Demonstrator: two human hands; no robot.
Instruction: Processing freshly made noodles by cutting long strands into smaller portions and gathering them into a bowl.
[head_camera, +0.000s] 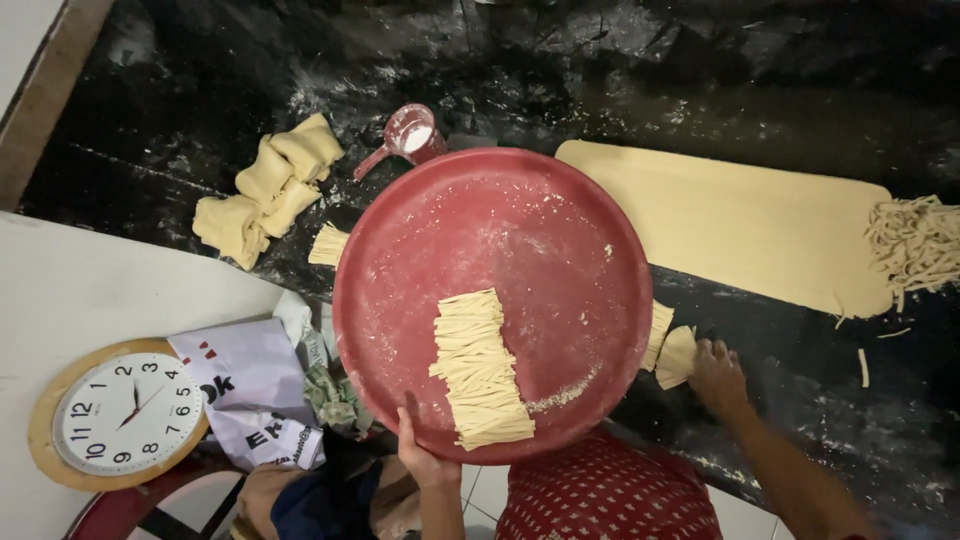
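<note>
Left hand (420, 455) grips the round red tray (400, 250) at its seven o'clock rim; cut dough strips (480, 368) lie at six o'clock on it. At four o'clock, right hand (716, 372) touches folded dough (678, 355) on the black counter (780, 90)

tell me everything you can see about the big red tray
The big red tray is round, with a low raised rim; it looks like plastic. Its surface is dusted with flour. A neat stack of cut dough strips lies on its near part. The left hand grips its near rim. It sits over the dark, floury counter, covering part of some cut dough that the right hand touches.
</note>
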